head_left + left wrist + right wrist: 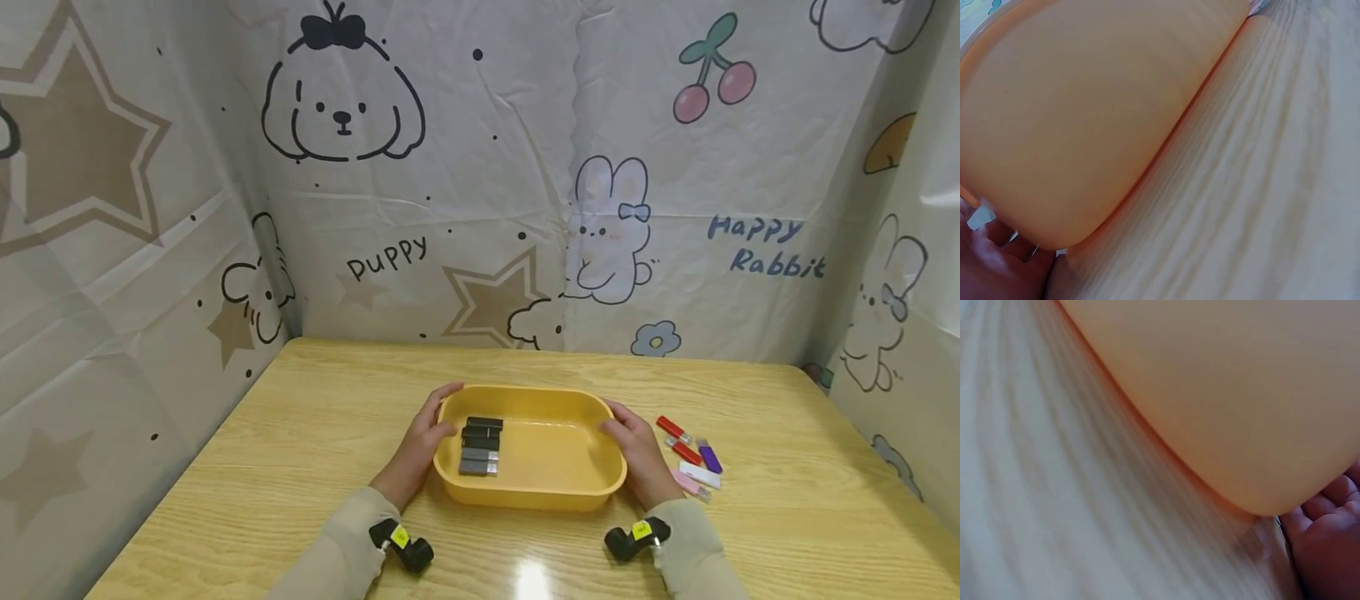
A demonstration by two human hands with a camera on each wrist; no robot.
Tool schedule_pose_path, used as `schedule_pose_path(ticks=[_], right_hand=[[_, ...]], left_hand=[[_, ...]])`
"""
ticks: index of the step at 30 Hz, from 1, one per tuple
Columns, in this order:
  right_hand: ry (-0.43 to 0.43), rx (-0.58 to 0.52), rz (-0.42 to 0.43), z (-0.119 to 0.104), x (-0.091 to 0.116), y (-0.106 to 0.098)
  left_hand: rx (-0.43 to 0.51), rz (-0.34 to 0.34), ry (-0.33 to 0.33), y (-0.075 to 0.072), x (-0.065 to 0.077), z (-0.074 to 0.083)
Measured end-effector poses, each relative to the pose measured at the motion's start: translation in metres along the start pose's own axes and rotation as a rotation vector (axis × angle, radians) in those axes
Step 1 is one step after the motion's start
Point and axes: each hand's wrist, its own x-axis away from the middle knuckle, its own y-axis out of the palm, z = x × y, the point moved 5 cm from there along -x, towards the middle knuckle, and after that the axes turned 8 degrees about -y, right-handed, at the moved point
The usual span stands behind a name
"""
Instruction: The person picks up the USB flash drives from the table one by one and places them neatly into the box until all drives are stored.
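A yellow plastic basin (558,498) sits on the table between my hands. My left hand (414,450) grips its left end, thumb over the rim and fingers along the outside wall. At the right end my right hand (637,450) holds it the same way. Inside, against the left side, several USB flash drives lie in a column: black ones (482,438) on top and grey ones (477,462) with metal plugs below. In both wrist views the basin's outer wall (1097,112) fills much of the picture, with fingers curled at its end.
Just right of my right hand lies a loose group of flash drives: two red ones (672,428), a purple one (708,456), a white one (700,475) and a pink one (692,486). Printed cloth (450,183) hangs around the wooden table (315,417) behind and at both sides.
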Motion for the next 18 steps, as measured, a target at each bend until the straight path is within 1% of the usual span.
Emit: schedule_pose_path(ticks=[2,7,14,18], right_hand=[[0.0,-0.006,-0.007,-0.0005,0.0001,0.0001],[0.011,0.0,-0.007,0.0,-0.0008,-0.0015],[-0.001,-0.021,-0.011,0.001,-0.0015,-0.0002],[0.003,-0.025,-0.013,0.0008,-0.0017,-0.0003]], left_hand=[[0.005,0.013,-0.007,-0.0004,-0.0007,-0.0004],[0.036,0.007,-0.006,0.0005,-0.0026,-0.0008],[0.063,0.013,-0.051,-0.0005,-0.0001,-0.0031],[0.07,0.017,-0.062,-0.0005,-0.0003,-0.0041]])
